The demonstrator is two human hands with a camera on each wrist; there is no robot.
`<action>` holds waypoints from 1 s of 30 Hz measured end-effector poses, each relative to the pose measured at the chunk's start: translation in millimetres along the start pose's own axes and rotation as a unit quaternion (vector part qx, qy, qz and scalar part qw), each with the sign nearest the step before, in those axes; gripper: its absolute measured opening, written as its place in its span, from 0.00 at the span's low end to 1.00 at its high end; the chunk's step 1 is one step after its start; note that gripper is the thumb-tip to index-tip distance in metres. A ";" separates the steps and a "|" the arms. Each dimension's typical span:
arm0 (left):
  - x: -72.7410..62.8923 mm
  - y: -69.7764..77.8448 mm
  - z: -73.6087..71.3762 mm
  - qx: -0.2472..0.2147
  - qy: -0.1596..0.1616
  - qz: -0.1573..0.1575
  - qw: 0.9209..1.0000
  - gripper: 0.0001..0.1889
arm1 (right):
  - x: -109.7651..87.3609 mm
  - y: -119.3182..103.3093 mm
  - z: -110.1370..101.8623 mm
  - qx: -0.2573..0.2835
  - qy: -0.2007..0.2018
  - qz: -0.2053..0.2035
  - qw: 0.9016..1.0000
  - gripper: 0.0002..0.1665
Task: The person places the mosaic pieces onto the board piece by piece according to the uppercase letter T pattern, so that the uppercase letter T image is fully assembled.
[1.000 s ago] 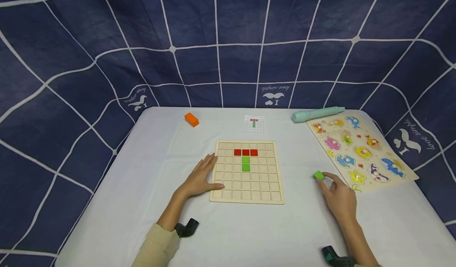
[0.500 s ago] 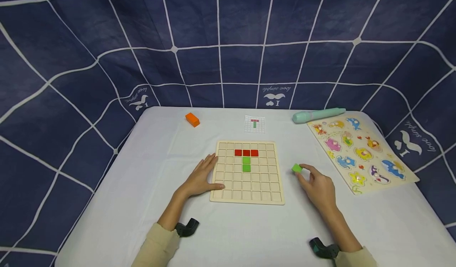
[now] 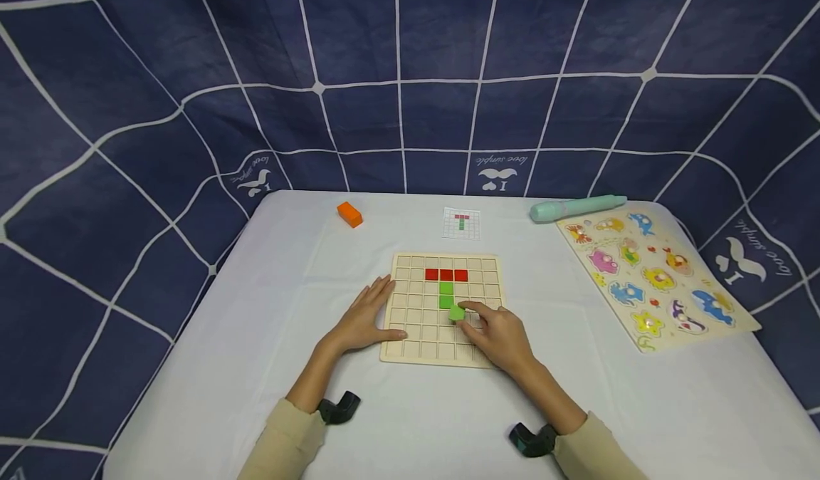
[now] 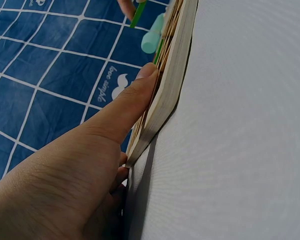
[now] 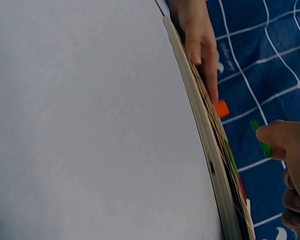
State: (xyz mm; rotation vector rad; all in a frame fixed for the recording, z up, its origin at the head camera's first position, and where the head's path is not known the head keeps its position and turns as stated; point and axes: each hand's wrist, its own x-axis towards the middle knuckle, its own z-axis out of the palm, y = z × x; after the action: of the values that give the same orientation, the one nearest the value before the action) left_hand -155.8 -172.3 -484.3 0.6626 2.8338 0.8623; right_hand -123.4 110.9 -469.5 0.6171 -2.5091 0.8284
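A wooden grid board [image 3: 416,334] lies mid-table, with a row of three red tiles [image 3: 446,275] and two green tiles [image 3: 446,295] below the middle one. My right hand [image 3: 502,337] pinches a loose green tile [image 3: 456,313] between thumb and fingers, just below the lower green tile; the right wrist view shows that tile [image 5: 260,139] held above the board's surface. My left hand [image 3: 359,321] rests on the board's left edge, its fingers extended along the side and its thumb [image 4: 149,71] lying on the board's rim.
Behind the board lies a small printed card [image 3: 461,223] with a red and green T pattern. An orange block [image 3: 349,214] sits at the back left. To the right are a mint-green pen-shaped object [image 3: 576,208] and a sea-animal puzzle board [image 3: 653,273].
My right hand has carried the green tile leftward from near the animal puzzle to over the grid board. My left hand has stayed on the board's edge.
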 end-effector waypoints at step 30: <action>3.4 2.7 -1.1 0.004 -0.014 -0.005 1.000 0.58 | 2.0 7.0 23.1 0.020 -0.077 0.019 0.997 0.17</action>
State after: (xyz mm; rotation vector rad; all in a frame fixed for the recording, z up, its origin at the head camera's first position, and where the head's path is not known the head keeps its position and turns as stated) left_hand -158.1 -169.3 -481.9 0.6550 2.8148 0.8335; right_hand -134.5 100.8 -488.5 0.6724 -2.6556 0.8774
